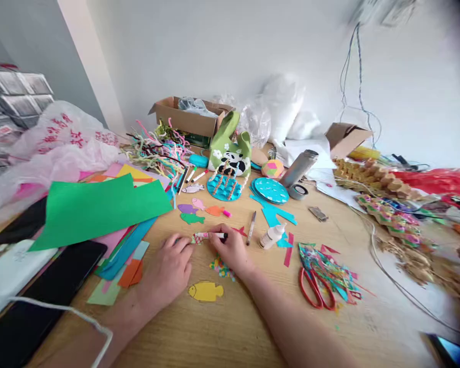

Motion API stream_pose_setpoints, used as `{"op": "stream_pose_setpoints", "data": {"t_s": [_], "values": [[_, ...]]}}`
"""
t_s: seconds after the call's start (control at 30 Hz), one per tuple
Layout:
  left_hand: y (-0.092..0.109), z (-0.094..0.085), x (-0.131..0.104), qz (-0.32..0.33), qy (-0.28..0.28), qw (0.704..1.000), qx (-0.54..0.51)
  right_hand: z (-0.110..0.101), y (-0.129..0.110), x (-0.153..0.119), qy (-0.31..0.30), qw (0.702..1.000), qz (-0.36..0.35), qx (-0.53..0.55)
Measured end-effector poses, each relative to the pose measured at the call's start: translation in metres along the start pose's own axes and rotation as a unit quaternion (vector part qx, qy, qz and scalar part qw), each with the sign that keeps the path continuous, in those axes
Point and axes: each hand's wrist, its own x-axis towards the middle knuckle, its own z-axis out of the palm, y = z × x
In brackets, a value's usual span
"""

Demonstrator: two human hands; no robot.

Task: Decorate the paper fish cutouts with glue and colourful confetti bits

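My right hand (232,250) grips a pink and white marker (211,235), its tip pointing left at a small patterned paper cutout (197,238). My left hand (168,268) lies flat on the wooden table (230,327), fingertips pressing that cutout down. A yellow paper fish (206,291) lies just in front of my hands. A small speckled cutout (221,267) lies under my right wrist. Purple, pink, orange and green paper fish (193,218) lie beyond my hands.
Green paper (95,207) tops a stack of coloured sheets at left, beside a black phone (42,301). Red scissors (316,289) and paper scraps lie right. A glue bottle (272,236), a pen (251,227), a panda bag (230,153), a metal flask (299,168) and boxes stand behind.
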Motion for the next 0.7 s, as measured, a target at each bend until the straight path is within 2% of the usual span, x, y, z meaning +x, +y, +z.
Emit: {"op": "stream_pose_setpoints", "data": {"t_s": [0.7], "values": [[0.0003, 0.0016, 0.0003, 0.006, 0.009, 1.0, 0.018, -0.0004, -0.001, 0.0006, -0.014, 1.0, -0.004, 0.024]]}}
